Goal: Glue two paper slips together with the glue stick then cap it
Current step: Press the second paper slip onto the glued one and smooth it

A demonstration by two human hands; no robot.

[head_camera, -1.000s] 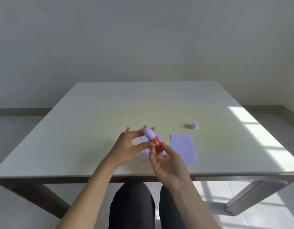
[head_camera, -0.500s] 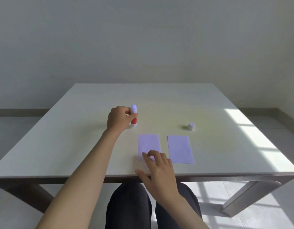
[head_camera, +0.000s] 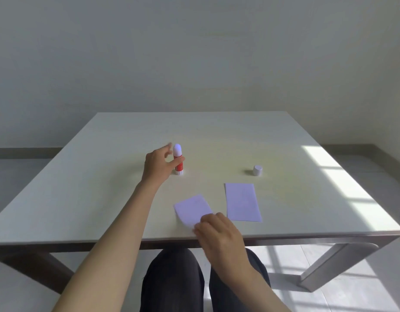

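1. glue stick (head_camera: 178, 159) stands upright on the pale table (head_camera: 104, 199), uncapped, its whitish glue tip exposed at the top, red body below.
2. left hand (head_camera: 157, 164) is just beside the stick on its left; thumb touches the red body, the other fingers are spread and blurred. cannot tell whether it grips the stick or is loose.
3. cap (head_camera: 257, 170) sits alone on the table, well apart from the stick, toward the right.
4. right-side paper slip (head_camera: 241, 202) lies flat, near the front edge, just below the cap.
5. left-side paper slip (head_camera: 191, 209) is skewed and its near corner is lifted off the table.
6. right hand (head_camera: 219, 235) is pinched closed on that lifted near corner, at the table's front edge.
7. the two slips are near each other, not touching.
8. sun patch falls on the table's right side.
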